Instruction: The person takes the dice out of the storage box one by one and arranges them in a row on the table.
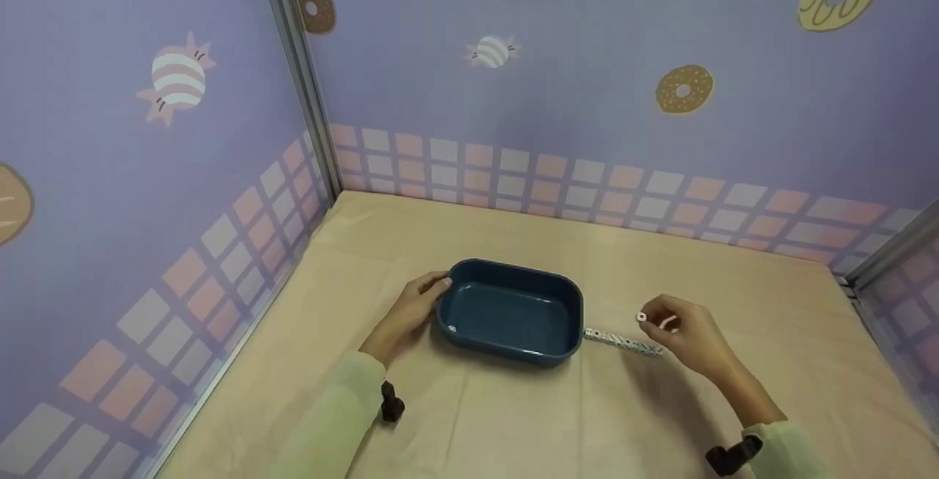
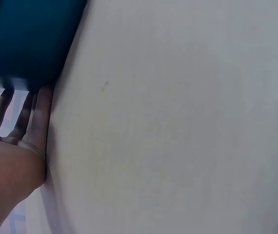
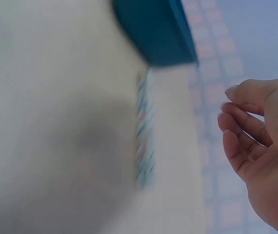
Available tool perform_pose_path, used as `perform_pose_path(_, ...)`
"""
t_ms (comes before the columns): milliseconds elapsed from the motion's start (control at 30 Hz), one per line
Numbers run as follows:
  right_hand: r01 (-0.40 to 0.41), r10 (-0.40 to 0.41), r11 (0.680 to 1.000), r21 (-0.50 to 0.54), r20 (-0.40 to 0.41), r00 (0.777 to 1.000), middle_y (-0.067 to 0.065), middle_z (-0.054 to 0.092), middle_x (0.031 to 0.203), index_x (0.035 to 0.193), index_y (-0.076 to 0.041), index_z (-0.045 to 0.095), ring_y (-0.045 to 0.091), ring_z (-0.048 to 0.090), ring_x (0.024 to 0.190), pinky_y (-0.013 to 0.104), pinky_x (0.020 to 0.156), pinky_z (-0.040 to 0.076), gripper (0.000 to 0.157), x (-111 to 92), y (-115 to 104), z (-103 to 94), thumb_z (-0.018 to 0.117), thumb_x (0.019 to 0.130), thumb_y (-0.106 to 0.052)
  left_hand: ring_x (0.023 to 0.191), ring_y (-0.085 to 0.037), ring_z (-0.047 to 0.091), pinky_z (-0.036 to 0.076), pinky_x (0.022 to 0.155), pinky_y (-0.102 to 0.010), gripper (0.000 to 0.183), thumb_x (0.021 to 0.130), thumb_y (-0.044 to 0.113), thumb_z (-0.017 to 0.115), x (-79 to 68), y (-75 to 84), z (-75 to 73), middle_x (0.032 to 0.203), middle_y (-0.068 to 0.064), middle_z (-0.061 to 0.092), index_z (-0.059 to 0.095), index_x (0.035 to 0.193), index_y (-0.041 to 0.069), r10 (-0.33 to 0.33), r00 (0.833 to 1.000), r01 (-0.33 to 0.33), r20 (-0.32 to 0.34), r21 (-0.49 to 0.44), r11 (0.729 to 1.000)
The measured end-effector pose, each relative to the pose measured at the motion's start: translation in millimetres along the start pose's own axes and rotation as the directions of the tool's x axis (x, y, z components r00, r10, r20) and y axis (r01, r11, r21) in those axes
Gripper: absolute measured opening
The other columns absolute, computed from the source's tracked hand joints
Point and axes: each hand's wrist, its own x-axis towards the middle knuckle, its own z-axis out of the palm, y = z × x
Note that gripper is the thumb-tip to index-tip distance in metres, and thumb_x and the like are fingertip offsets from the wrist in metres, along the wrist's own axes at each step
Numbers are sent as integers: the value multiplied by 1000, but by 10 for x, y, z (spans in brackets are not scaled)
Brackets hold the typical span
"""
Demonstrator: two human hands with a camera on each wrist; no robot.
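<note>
A dark blue rectangular dish with rounded corners stands on the cloth. My left hand holds its left end, thumb at the rim and fingers against the outer wall, as the left wrist view also shows. Between the thumb and forefinger of my right hand, a small white cube with a dark mark is pinched above the table; whether it is a die or a bead I cannot tell. Below it, a straight row of similar small cubes runs rightward from the dish. One tiny whitish piece lies inside the dish's left corner.
A pale cloth covers the table. Purple walls with printed sweets and checks border its left and back, meeting at a metal post. Another metal post stands at the right.
</note>
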Motion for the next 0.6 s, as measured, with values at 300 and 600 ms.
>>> perform_pose_path(300,-233,234,971,-57,10,972,0,72,91,100,-10,73,14,67,86,24,77,56,11,-410,476,-69,81,93,-5,136,-29,57,46,113,-48,46,111,40,57,-1,-1,-23,147,-9,60,60,149,14,-15,1000,16,15,-33,999)
perform_pose_path(600,-313,320,945,-92,61,946,4,71,94,105,-7,74,19,63,84,25,66,52,11,-494,590,-5,78,96,-3,139,-28,55,42,117,-47,47,111,40,57,-15,0,-6,148,-8,60,59,149,13,-12,1000,13,12,-17,1000)
